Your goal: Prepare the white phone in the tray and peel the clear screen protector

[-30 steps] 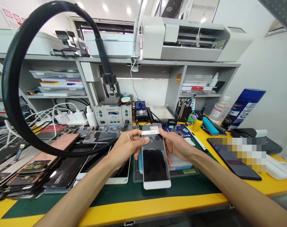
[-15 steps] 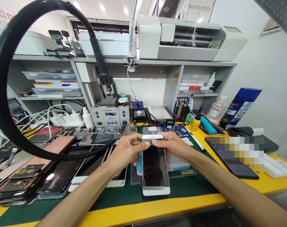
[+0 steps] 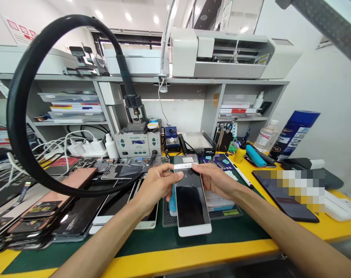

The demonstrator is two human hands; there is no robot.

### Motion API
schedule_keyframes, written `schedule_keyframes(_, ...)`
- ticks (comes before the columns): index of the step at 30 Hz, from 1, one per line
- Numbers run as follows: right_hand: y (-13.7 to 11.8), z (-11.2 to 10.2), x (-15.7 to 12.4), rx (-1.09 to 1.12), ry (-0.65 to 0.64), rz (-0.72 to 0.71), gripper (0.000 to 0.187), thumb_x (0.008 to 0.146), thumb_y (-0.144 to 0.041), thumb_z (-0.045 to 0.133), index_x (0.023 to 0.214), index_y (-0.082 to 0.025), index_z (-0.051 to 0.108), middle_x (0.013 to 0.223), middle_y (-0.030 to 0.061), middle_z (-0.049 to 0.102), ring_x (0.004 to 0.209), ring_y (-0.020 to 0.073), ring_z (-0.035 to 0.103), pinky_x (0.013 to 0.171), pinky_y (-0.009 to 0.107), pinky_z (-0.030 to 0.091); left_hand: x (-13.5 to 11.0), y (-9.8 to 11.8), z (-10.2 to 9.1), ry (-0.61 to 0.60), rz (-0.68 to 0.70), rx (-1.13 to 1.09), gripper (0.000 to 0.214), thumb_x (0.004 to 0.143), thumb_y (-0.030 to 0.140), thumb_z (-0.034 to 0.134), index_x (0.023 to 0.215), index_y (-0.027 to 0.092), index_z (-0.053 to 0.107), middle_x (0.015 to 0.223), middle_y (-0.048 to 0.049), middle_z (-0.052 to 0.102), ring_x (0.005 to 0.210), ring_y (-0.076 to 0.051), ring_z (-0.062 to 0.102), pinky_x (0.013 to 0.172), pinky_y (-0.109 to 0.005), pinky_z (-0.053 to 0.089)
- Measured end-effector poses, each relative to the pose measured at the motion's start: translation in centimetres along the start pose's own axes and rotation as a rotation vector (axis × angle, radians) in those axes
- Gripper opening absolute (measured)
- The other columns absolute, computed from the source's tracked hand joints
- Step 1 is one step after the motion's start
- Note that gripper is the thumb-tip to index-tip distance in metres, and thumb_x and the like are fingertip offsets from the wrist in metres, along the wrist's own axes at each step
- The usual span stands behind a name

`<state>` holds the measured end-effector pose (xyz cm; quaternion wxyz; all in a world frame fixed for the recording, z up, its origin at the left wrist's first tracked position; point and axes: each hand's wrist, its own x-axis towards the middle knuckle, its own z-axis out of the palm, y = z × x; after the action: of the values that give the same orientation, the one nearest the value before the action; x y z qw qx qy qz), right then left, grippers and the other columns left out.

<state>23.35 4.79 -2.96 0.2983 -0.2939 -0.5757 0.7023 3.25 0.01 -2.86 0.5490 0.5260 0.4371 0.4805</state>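
Yellow desk (image 3: pixel 155 260) and flat dark green mat (image 3: pixel 152 241) stretch beneath a slim white phone with a black glass front (image 3: pixel 193 204), held tilted over the mat's middle. The left hand (image 3: pixel 159 181) has its grip closed on the upper left edge, the right hand (image 3: pixel 217 179) on the top right corner. It looks assembled, front fitted and dark; whether anything inside remains undone cannot be judged.

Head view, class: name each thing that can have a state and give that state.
White phone, held, screen dark
Left hand, holding the phone
Right hand, holding the phone
Black hose, bent in a loop
Clear bottle, upright, capped
Dark tablet, lying flat
Grey station, display too small to read
White pen, lying down
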Motion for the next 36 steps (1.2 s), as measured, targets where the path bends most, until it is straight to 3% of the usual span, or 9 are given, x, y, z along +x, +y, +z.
schedule_keyframes(3,-0.1,0.3,-0.2,-0.065,0.001,-0.004,0.037,0.082,-0.047,0.075,0.080,-0.012,0.066,0.065,0.0039,0.067,0.052,0.0114,0.061,0.045,0.019,0.049,0.0,-0.1,0.1,0.070,0.009,0.001,0.027,0.080,0.041,0.076,0.086,0.018,0.063,0.046,0.0098,0.039,0.039,-0.008,0.033,0.037,-0.020,0.037)
schedule_keyframes(6,0.0,0.7,-0.2,-0.078,0.034,-0.009,0.039,0.081,-0.050,0.076,0.081,-0.012,0.067,0.063,0.0030,0.067,0.050,0.0115,0.062,0.044,0.019,0.049,0.0,-0.3,0.4,0.084,0.060,0.047,0.029,0.082,0.045,0.072,0.090,0.018,0.064,0.061,0.0039,0.056,0.048,-0.010,0.047,0.042,-0.021,0.041)
schedule_keyframes(9,0.2,1.2,-0.2,-0.095,0.050,-0.028,0.040,0.080,-0.051,0.077,0.080,-0.013,0.066,0.062,0.0024,0.067,0.049,0.0126,0.063,0.044,0.021,0.052,0.0,-0.6,0.8,0.072,0.125,0.029,0.035,0.081,0.043,0.075,0.104,0.018,0.067,0.091,-0.0035,0.070,0.075,-0.015,0.063,0.062,-0.023,0.050)
schedule_keyframes(12,0.5,1.4,-0.1,-0.129,0.044,-0.062,0.040,0.081,-0.052,0.075,0.082,-0.013,0.065,0.064,0.0016,0.067,0.050,0.0135,0.064,0.045,0.023,0.054,0.0,-0.8,1.1,0.081,0.138,-0.002,0.039,0.080,0.044,0.077,0.107,0.017,0.068,0.105,-0.0077,0.072,0.091,-0.021,0.065,0.077,-0.028,0.052)
schedule_keyframes(20,0.7,2.0,-0.5,-0.245,-0.002,-0.102,0.046,0.080,-0.056,0.073,0.088,-0.011,0.066,0.075,0.0050,0.067,0.060,0.0165,0.067,0.051,0.028,0.060,0.4,-1.4,1.1,0.153,0.111,-0.061,0.035,0.073,0.045,0.082,0.081,0.015,0.066,0.072,0.0004,0.064,0.062,-0.012,0.054,0.061,-0.024,0.045)
schedule_keyframes(25,0.7,2.1,-0.6,-0.240,0.001,-0.136,0.047,0.083,-0.058,0.070,0.088,-0.012,0.064,0.073,0.0043,0.067,0.056,0.0160,0.067,0.049,0.027,0.059,0.2,-1.3,1.6,0.161,0.118,-0.145,0.038,0.075,0.047,0.080,0.091,0.014,0.070,0.085,-0.0045,0.069,0.072,-0.015,0.058,0.066,-0.026,0.047)
schedule_keyframes(36,0.9,2.1,-0.3,-0.133,-0.001,-0.107,0.046,0.080,-0.058,0.073,0.084,-0.013,0.064,0.071,0.0026,0.066,0.055,0.0151,0.067,0.048,0.026,0.058,0.3,-1.2,1.4,0.116,0.154,-0.096,0.038,0.084,0.053,0.068,0.088,0.016,0.066,0.090,-0.0044,0.069,0.073,-0.016,0.056,0.068,-0.027,0.047)
